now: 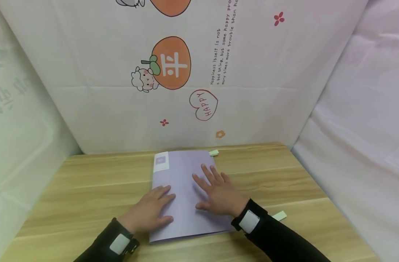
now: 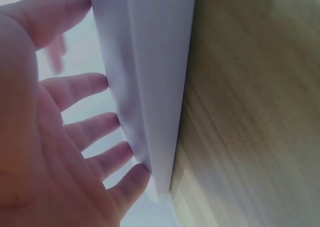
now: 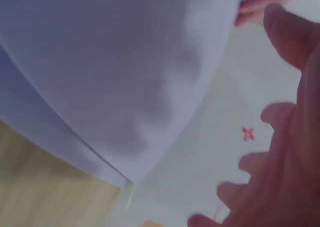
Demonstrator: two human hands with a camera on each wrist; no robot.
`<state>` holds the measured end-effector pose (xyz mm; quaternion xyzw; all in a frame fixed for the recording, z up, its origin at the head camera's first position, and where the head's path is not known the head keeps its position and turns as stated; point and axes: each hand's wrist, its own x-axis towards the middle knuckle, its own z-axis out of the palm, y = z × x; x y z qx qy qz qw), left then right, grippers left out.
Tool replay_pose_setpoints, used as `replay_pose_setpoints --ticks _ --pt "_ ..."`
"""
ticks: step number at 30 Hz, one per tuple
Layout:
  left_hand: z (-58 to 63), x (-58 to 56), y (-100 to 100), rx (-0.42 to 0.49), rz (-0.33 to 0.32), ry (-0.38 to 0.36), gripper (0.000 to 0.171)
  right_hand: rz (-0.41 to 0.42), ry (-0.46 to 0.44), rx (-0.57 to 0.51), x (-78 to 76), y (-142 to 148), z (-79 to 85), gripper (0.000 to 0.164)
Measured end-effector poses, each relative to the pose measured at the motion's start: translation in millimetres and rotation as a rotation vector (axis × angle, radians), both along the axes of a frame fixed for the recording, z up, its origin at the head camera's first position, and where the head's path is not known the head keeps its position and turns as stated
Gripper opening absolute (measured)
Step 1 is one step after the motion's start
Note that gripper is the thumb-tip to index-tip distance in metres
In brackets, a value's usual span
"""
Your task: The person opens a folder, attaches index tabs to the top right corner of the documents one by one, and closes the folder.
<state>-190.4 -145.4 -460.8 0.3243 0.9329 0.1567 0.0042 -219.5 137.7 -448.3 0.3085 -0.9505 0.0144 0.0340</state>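
A lavender folder (image 1: 183,174) lies closed on the wooden table, with a white label (image 1: 161,161) at its upper left corner. My left hand (image 1: 147,211) rests its fingertips on the cover near the left edge. In the left wrist view, the folder's spine (image 2: 160,77) runs beside those outstretched fingers. Fingers spread, my right hand (image 1: 220,194) is over the right half of the cover; the right wrist view shows its fingers (image 3: 255,162) raised off the surface. It holds nothing. A pale green strip (image 1: 214,153) sticks out at the folder's top right corner.
Another pale green strip (image 1: 279,215) shows beside the right sleeve, its other end hidden. White cloth printed with an orange fruit (image 1: 172,62) and lettering hangs behind the wooden table (image 1: 104,185). More white cloth (image 1: 360,145) hangs along both sides.
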Motion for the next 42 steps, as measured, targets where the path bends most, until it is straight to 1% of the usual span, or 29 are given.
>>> replay_pose_setpoints --ticks 2,4,8,11,13,16,23,28,31,37,42 --pt "-0.5 -0.8 1 -0.012 0.001 0.01 0.065 0.02 -0.052 0.038 -2.2 -2 -6.2 0.093" --pt "-0.5 -1.3 2 -0.028 0.016 0.017 0.066 0.03 -0.101 0.06 -3.7 -4 -11.6 0.093" --pt "0.8 -2.1 6 -0.056 0.097 0.004 0.073 0.005 -0.176 0.064 -5.5 -7 -19.4 0.09" --pt "0.9 -3.8 8 -0.086 0.156 -0.01 0.082 -0.011 -0.202 0.069 -6.1 -9 -21.7 0.088" --pt "0.8 -5.0 9 -0.106 0.179 -0.017 0.085 -0.014 -0.21 0.078 -6.7 -9 -22.9 0.087" --pt "-0.9 -6.4 11 -0.124 0.189 -0.018 0.084 -0.015 -0.209 0.078 -7.4 -10 -24.3 0.086" --pt "-0.9 -8.4 20 -0.117 0.215 -0.006 0.076 -0.029 -0.206 0.062 -8.8 -10 -23.9 0.085" --pt "4.2 -7.7 27 -0.093 0.243 -0.07 0.072 -0.036 -0.219 0.055 -9.4 -12 -22.5 0.085" --pt "7.6 -8.2 32 -0.076 0.249 -0.101 0.068 -0.041 -0.223 0.056 -9.7 -14 -22.5 0.085" --pt "12.1 -9.2 39 -0.087 0.276 -0.124 0.068 -0.043 -0.216 0.049 -9.0 -16 -22.7 0.084" --pt "13.3 -11.1 38 -0.097 0.262 -0.118 0.065 -0.047 -0.216 0.066 -8.7 -17 -21.4 0.085"
